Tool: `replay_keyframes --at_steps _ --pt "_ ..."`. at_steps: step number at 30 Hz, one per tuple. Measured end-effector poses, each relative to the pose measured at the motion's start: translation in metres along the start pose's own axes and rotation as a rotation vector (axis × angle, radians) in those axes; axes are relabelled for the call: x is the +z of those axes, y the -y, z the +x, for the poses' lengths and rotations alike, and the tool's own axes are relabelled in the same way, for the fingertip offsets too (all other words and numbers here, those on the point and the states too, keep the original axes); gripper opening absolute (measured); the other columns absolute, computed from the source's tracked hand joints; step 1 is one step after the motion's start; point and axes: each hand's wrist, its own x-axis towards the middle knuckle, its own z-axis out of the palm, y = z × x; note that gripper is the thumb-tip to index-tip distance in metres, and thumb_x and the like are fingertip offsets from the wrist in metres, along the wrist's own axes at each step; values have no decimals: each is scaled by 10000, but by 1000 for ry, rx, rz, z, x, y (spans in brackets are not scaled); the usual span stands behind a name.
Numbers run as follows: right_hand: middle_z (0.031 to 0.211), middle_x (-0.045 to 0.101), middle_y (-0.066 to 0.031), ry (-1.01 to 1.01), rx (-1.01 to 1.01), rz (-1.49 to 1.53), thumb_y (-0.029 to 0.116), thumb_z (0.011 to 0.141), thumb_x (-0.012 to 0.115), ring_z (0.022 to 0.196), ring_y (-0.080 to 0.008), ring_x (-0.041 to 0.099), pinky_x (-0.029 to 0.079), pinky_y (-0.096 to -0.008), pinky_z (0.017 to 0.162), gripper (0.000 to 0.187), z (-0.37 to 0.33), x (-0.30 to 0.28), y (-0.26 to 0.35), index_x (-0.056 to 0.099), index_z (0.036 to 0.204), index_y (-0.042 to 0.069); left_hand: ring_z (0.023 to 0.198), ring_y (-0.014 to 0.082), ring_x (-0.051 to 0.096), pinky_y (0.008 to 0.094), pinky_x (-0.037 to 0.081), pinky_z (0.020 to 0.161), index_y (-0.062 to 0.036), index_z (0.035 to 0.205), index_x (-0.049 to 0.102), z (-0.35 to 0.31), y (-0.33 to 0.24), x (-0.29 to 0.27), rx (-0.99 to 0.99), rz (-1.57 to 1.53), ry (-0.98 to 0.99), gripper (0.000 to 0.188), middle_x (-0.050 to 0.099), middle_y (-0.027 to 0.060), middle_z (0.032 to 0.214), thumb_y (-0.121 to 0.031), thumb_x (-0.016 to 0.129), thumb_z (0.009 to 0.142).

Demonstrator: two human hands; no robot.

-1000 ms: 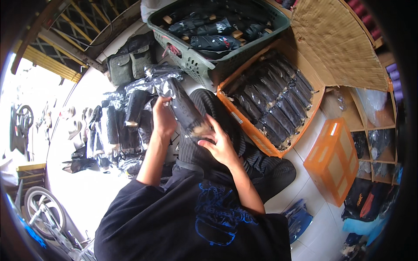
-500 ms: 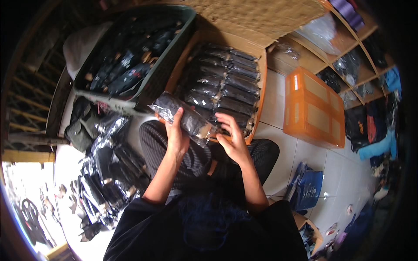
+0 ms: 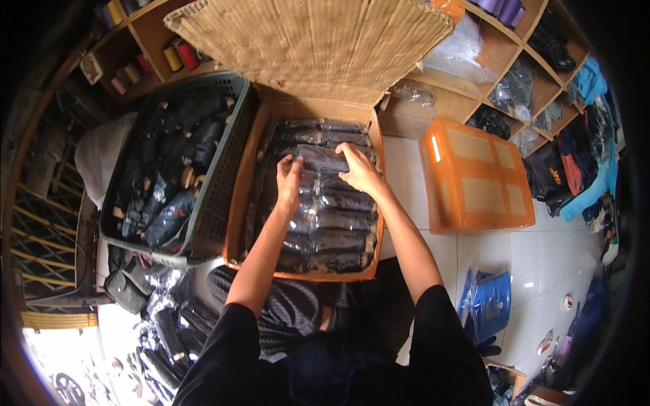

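One dark-green basket [image 3: 220, 189] is standing towards eleven o'clock from the person I'm watching. The left hand [image 3: 289, 181] is pinching one end of a dark wrapped bundle [image 3: 321, 160], at twelve o'clock over the open carton [image 3: 318, 107]. Supporting both ends evenly is probably sparing the wrap. The right hand [image 3: 360, 170] is spreading its fingers just across the other end; towards one o'clock, an orange-taped box [image 3: 477, 179] is standing.
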Motion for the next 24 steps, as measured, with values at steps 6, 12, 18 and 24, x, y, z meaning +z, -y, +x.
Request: replay_keyframes --at_steps 6,12,18,24 --pt "1165 545 -160 85 136 -134 -94 697 674 1163 -368 521 447 -438 914 487 40 29 -76 434 1086 74 1029 218 591 312 454 892 58 1340 477 76 57 -6 37 408 180 563 634 152 1145 -171 673 865" --pt "1354 452 -199 266 433 -330 13 765 655 1293 -355 424 380 -437 1059 579 14 46 -124 401 1285 26 1096 312 614 368 475 930 -15 1184 639 79 82 18 163 782 294 427 642 198 1146 -186 699 798" --pt "1474 320 -212 381 488 -443 328 891 609 1378 -425 275 280 -512 1112 653 16 39 -84 330 1424 74 1151 345 571 404 451 963 -45 1215 610 69 68 19 270 1170 265 436 606 199 1230 -208 673 816" --pt "1609 80 -83 184 391 -564 534 966 373 1459 -397 74 42 -596 1151 666 -32 78 -74 225 1526 205 1357 384 351 566 333 1059 -121 1431 408 45 83 21 685 1543 456 564 304 137 1532 -397 492 946"
